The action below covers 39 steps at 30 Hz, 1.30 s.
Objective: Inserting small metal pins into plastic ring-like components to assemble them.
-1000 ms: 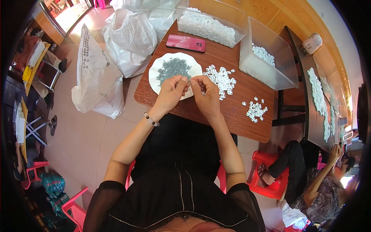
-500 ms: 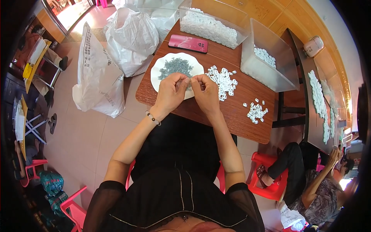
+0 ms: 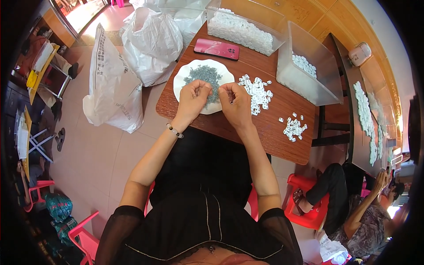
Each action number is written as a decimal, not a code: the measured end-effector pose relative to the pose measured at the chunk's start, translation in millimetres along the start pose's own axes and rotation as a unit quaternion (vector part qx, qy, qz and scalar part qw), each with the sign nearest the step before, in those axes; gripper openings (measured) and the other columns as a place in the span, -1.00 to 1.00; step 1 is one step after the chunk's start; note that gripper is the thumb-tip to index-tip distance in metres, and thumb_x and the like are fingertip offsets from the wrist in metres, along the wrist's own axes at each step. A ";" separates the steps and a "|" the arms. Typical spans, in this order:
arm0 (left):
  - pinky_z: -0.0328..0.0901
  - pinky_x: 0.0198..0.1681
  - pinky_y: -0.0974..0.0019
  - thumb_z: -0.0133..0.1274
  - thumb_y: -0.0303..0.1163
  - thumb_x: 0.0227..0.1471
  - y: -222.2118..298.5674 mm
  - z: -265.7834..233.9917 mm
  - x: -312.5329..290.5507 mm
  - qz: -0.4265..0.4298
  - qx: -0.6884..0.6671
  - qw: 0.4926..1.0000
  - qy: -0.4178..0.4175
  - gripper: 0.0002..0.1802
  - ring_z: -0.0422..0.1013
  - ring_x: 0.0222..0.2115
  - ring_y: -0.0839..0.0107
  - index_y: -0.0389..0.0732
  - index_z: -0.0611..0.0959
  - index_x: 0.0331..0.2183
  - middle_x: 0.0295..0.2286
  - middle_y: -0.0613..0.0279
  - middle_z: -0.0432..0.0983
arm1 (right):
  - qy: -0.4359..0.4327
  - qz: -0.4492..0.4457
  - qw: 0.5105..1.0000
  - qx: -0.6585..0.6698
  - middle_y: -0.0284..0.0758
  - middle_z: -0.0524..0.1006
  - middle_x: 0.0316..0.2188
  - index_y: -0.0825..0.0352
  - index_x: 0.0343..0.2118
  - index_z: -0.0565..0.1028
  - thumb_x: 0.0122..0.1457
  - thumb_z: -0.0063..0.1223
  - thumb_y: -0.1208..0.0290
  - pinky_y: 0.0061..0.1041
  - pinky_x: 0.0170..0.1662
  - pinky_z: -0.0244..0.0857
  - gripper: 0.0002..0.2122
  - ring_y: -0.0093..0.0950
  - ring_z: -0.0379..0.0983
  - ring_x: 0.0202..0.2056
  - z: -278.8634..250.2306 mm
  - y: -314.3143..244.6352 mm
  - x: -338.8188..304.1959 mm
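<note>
A white scalloped plate (image 3: 179,84) bears a heap of thin grey screw-like pieces (image 3: 204,75). Over its near left part is my left hand (image 3: 192,100), thumb and fingertips pinched together. My right hand (image 3: 236,102) is also closed in a pinch, above the plate's right rim. A small gap parts the two hands. Whatever either pinch holds is too small to make out. Just right of my right hand lies a pile of small white plastic pieces with dark holes (image 3: 257,92). A smaller group of similar white pieces (image 3: 294,128) sits nearer the table's right corner.
On the brown table (image 3: 269,148) lie a pink phone (image 3: 216,49) and two clear bins, one at the back (image 3: 240,33) and one at the right (image 3: 304,81), holding white pieces. White sacks (image 3: 115,88) stand left. A co-worker's hands (image 3: 382,179) are at a dark side table.
My fingertips, almost touching before, have come apart. The left hand has shifted slightly left and down; the right hand has barely moved.
</note>
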State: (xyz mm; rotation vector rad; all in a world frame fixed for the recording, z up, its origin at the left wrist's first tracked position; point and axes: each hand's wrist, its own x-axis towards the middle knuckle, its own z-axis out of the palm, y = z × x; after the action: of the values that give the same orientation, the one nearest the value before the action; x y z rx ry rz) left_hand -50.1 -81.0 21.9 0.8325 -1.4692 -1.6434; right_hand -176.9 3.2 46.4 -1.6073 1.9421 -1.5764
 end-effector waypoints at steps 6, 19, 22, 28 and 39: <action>0.16 -0.58 0.55 0.15 -0.43 -0.01 2.1 2.1 -2.0 0.117 0.176 0.976 0.049 -0.81 0.24 -0.66 0.71 -0.30 0.65 -0.30 -0.55 0.39 0.52 | 0.012 0.017 1.000 0.022 -0.30 0.51 -0.52 0.36 -0.41 0.52 0.10 0.15 0.43 -0.49 -0.40 0.31 -0.90 -0.45 0.40 -0.48 -0.2 6.1 -2.4; 0.28 -0.35 0.48 0.00 -0.43 0.18 102.9 38.5 -95.3 0.078 -0.105 0.969 -0.209 -0.85 0.40 -0.35 0.54 -0.29 0.60 -0.27 -0.47 0.29 0.52 | 0.083 0.044 0.995 0.044 -0.30 0.49 -0.52 0.36 -0.40 0.54 0.08 0.18 0.54 -0.53 -0.43 0.26 -0.95 -0.49 0.38 -0.51 -54.3 -9.8 -57.8; 0.33 -0.28 0.19 -0.12 -0.21 0.22 145.2 55.0 -120.5 0.343 -0.280 0.832 -0.333 -0.61 0.47 -0.41 0.19 -0.23 0.67 -0.44 -0.40 0.12 0.59 | 0.081 0.039 0.995 0.047 -0.32 0.48 -0.50 0.35 -0.40 0.54 0.09 0.17 0.54 -0.57 -0.45 0.26 -0.96 -0.53 0.38 -0.51 -60.9 -13.1 -68.5; 0.22 -0.18 0.27 -0.04 -0.16 0.24 169.3 71.1 -137.4 0.268 -0.403 0.760 -0.433 -0.67 0.35 -0.17 0.32 -0.10 0.76 -0.30 -0.20 0.34 0.60 | 0.069 0.087 0.992 0.060 -0.36 0.48 -0.46 0.38 -0.39 0.52 0.14 0.11 0.55 -0.61 -0.38 0.29 -0.97 -0.60 0.41 -0.44 -76.9 -14.0 -90.9; 0.22 -0.17 0.25 -0.07 -0.13 0.25 159.0 77.2 -131.1 0.270 -0.427 0.704 -0.499 -0.62 0.36 -0.20 0.33 -0.10 0.76 -0.35 -0.20 0.35 0.60 | 0.084 0.104 0.987 0.087 -0.36 0.46 -0.49 0.37 -0.41 0.51 0.10 0.14 0.55 -0.62 -0.51 0.26 -0.96 -0.55 0.36 -0.44 -80.2 -17.4 -101.7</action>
State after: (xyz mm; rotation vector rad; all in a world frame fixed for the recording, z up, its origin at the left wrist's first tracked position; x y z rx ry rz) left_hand -33.2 64.1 186.5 -1.0926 -1.0906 -2.0201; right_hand -179.5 133.9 47.4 -1.1992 1.9163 -1.7857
